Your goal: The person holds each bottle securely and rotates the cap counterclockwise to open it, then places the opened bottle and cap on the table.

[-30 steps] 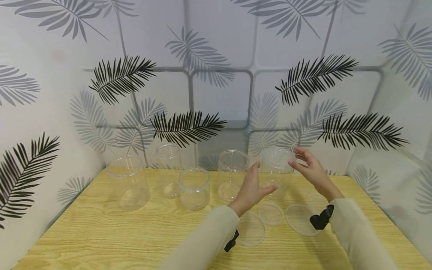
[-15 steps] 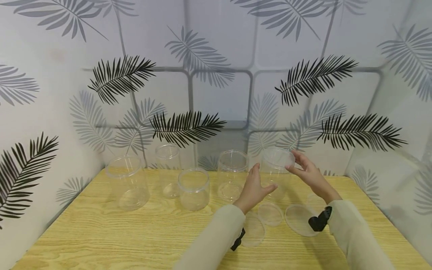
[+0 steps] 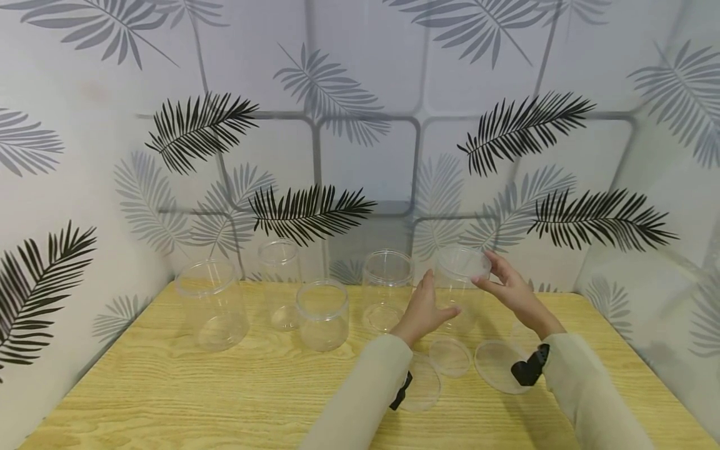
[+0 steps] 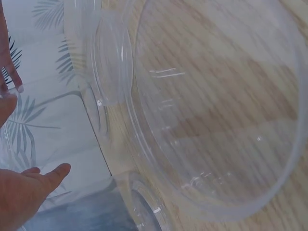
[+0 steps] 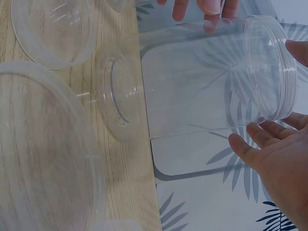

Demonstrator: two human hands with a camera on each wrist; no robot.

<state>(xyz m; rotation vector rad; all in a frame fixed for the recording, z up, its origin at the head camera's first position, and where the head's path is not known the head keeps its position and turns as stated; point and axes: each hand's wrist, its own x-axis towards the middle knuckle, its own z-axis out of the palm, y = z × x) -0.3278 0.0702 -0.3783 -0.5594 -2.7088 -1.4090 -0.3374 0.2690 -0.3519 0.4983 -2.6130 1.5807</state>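
Observation:
A tall clear plastic jar (image 3: 460,294) stands upright at the right of the row, with a whitish lid (image 3: 464,261) on top. My right hand (image 3: 520,295) grips the lid at its right side, thumb in front and fingers behind. Lower down, my left hand (image 3: 422,309) spans the jar's side, its thumb across the front and its fingers along the left. Seen from the right wrist, the jar (image 5: 192,82) lies between both hands, with left fingertips (image 5: 209,26) against its wall and right fingers at the lid's edge.
More clear jars stand to the left: a wide one (image 3: 214,306), a narrow one (image 3: 281,284), a short one (image 3: 323,319) and a tall one (image 3: 388,294) near my left hand. Several round lids (image 3: 502,367) lie on the wooden table (image 3: 225,394). A patterned wall stands behind.
My right thumb and fingers have shifted slightly left along the lid's edge. The left forearm has swung a little to the right; its hand stays by the jar.

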